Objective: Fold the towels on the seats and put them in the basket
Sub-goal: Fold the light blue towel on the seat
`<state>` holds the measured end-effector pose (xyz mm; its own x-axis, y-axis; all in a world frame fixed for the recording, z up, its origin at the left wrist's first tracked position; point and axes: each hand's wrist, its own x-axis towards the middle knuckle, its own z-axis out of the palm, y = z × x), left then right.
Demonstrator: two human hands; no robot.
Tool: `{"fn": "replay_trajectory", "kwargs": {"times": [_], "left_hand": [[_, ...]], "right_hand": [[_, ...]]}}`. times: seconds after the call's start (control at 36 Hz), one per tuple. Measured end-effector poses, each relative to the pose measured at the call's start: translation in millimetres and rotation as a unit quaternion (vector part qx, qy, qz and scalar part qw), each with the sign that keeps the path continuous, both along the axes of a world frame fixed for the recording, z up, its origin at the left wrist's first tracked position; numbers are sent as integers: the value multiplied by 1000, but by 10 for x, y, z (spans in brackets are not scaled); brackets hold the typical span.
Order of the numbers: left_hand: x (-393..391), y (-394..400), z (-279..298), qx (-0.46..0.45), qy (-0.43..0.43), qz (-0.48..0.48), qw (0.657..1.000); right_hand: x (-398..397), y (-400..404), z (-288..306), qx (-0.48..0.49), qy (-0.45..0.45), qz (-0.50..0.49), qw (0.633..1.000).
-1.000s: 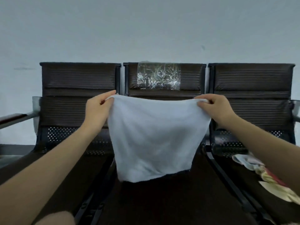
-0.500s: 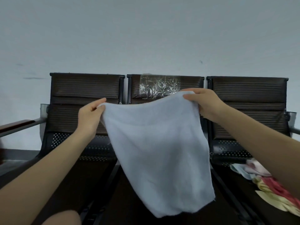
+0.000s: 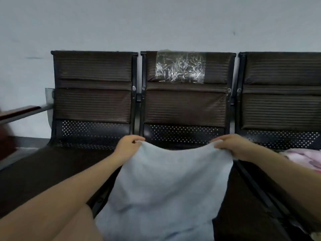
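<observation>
At the far left a wooden-topped armrest [image 3: 20, 110] is jutting out beside the left seat [image 3: 57, 164], whose dark cushion is lying bare as far as the view shows; just right of it the left hand [image 3: 127, 145] is pinching the far left corner of a pale blue towel [image 3: 166, 185] between thumb and curled fingers. The towel is hanging slack between both hands over the middle seat [image 3: 243, 206], its far edge dipping in the middle and its near end running down out of the bottom of the view — whether it is touching the cushion I cannot tell. Above it a patch of crinkled clear tape [image 3: 180, 68] is shining on the middle backrest. The right hand [image 3: 232, 146] is gripping the far right corner in the same pinch; beyond it, on the right seat [image 3: 271, 180], a heap of pinkish towels [image 3: 305, 158] is lying unfolded at the frame edge.

The task is looking early — this towel is being spread flat and no fold is showing in it yet; the pink heap is waiting; no basket is in view, so I cannot say how many towels are already stowed.
</observation>
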<state>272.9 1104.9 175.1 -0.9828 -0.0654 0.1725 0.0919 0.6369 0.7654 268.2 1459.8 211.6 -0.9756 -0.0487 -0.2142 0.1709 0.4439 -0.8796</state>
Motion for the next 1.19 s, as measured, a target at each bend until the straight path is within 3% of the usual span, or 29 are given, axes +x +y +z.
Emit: {"fn": "replay_trajectory", "kwargs": {"times": [0.11, 0.25, 0.36, 0.53, 0.69, 0.81, 0.89, 0.97, 1.14, 1.19], "left_hand": [[67, 151, -699, -93, -93, -79, 988], [132, 155, -1058, -154, -155, -162, 962], [155, 167, -1078, -137, -194, -177, 955], [241, 241, -1200, -206, -159, -162, 952], [146, 232, -1286, -83, -220, -153, 960], [44, 180, -1254, -21, -155, -110, 982], [23, 122, -1200, -109, -32, -105, 988], [128, 67, -1225, -217, 97, -170, 956], [532, 120, -1331, -270, 164, -357, 879], [623, 147, -1343, -262, 147, -380, 875]], "right_hand": [[124, 197, -748, 178, -65, 58, 980], [198, 320, -1107, 327, -110, 143, 927], [174, 330, -1182, 352, -130, 155, 914], [1, -7, -1192, 349, -135, 153, 915], [-111, -317, -1291, 299, -112, 180, 930], [-156, -344, -1250, 274, -86, 186, 940], [-194, -246, -1207, 218, -1, 115, 969], [-179, -153, -1145, 183, 66, 77, 978], [74, -2, -1287, 255, 20, 203, 945], [158, 41, -1396, 277, 9, 217, 936]]}}
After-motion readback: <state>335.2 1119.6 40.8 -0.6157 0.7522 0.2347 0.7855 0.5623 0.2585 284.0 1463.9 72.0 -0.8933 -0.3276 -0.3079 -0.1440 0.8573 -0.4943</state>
